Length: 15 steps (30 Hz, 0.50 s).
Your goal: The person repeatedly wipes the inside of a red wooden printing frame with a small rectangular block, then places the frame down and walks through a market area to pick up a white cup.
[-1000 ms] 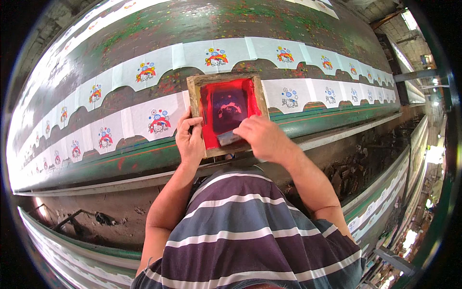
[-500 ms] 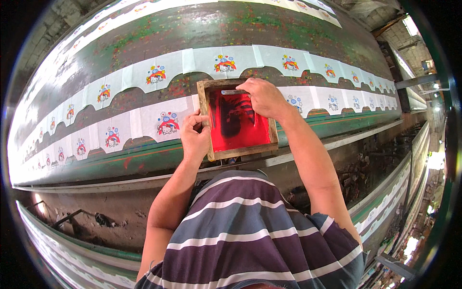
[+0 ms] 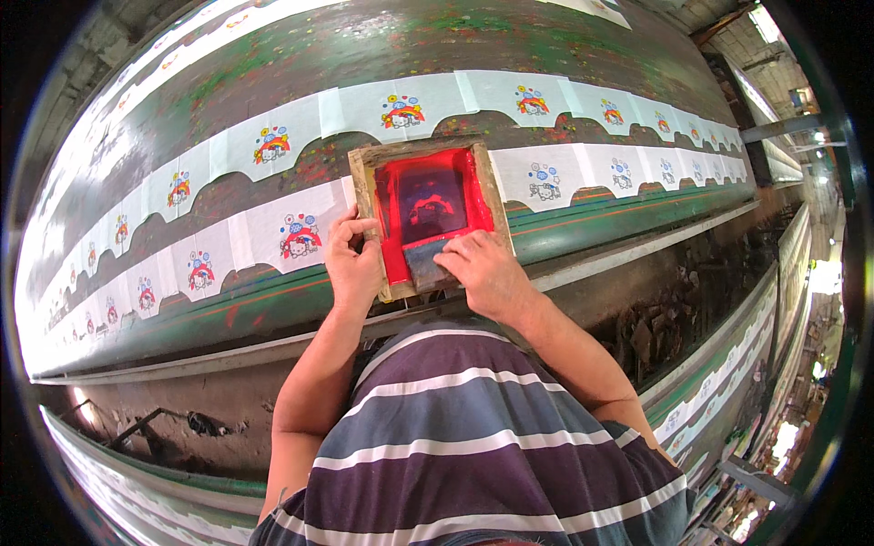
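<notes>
A wooden-framed printing screen [image 3: 494, 193] lies over the near row of white fabric pieces, with wet red ink around its mesh. Through the mesh window [image 3: 433, 202] a dark patch with a faint red picture shows. My left hand [image 3: 354, 266] is closed on the left side of the frame. Near the frame's closest edge, my right hand [image 3: 492, 276] grips a flat, dark squeegee [image 3: 426, 265], tilted against the mesh. Left of the screen, a fabric piece [image 3: 314, 246] carries a cartoon print with red in it; the piece on its right [image 3: 561, 175] shows only blue and outlines.
The long dark table [image 3: 382, 50] is speckled with green, red and yellow paint. A farther row of printed fabric [image 3: 360, 114] runs parallel behind the screen. A pale rail [image 3: 628, 257] edges the near side, with a littered gap [image 3: 651, 323] below. Another table stands lower right.
My right hand has drawn the squeegee from the screen's far end to its near end. A dark window now shows behind it. My left hand stays on the frame; the view has shifted slightly.
</notes>
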{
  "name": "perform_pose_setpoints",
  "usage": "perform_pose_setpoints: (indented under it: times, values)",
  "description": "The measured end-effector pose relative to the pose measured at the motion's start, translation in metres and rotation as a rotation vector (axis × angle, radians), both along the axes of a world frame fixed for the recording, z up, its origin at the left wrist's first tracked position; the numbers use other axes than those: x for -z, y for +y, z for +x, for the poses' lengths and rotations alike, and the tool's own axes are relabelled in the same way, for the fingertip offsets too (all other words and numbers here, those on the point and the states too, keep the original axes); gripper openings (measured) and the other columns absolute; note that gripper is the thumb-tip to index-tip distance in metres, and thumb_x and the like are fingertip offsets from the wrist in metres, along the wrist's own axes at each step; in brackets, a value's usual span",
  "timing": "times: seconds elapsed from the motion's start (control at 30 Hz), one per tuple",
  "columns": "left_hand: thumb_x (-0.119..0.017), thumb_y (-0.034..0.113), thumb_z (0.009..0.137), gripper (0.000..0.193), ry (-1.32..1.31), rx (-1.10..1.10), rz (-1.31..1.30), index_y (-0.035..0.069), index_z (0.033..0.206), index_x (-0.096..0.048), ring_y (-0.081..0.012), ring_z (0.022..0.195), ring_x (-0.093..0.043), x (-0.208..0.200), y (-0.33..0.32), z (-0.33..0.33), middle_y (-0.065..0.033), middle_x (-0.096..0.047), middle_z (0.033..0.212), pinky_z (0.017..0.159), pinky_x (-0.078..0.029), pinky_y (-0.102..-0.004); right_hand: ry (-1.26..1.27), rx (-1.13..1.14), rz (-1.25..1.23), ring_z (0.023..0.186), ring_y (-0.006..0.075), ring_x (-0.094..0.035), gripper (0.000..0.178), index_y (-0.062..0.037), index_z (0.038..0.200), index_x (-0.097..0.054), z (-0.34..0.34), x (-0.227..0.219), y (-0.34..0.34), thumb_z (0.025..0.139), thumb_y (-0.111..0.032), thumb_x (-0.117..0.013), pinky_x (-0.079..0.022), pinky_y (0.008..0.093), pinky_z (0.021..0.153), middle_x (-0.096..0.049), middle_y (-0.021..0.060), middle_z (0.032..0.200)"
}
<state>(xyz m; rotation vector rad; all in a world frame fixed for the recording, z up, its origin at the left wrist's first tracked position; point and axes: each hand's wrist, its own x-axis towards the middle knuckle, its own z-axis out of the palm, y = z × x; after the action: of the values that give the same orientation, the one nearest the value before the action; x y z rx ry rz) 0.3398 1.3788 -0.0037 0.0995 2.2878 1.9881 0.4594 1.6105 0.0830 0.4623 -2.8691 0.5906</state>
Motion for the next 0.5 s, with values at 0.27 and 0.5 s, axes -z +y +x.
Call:
perform_pose_setpoints:
  times: [0.27, 0.5]
  values:
    - [-0.076, -0.006, 0.087, 0.025, 0.209, 0.015, -0.253, 0.005, 0.108, -0.082, -0.0389, 0.149, -0.064, -0.004, 0.005, 0.015, -0.0268, -0.062, 0.163, 0.121, -0.05, -0.0439, -0.093, -0.004, -0.225, 0.131, 0.0369, -0.066, 0.041, -0.0075, 0.129, -0.078, 0.029, -0.004, 0.007, 0.089, -0.009, -0.087, -0.052, 0.0509, 0.115, -0.072, 0.0121, 0.134]
    - [-0.072, -0.012, 0.078, 0.035, 0.283, -0.052, -0.226, 0.006, 0.106, -0.082, -0.0389, 0.148, -0.064, -0.015, 0.027, 0.016, -0.0251, -0.065, 0.16, 0.125, -0.047, -0.043, 0.088, 0.356, -0.544, 0.135, 0.0392, -0.067, 0.04, -0.0047, 0.132, -0.077, 0.067, 0.017, 0.058, 0.094, -0.01, -0.087, -0.053, 0.0494, 0.117, -0.072, 0.0173, 0.141]
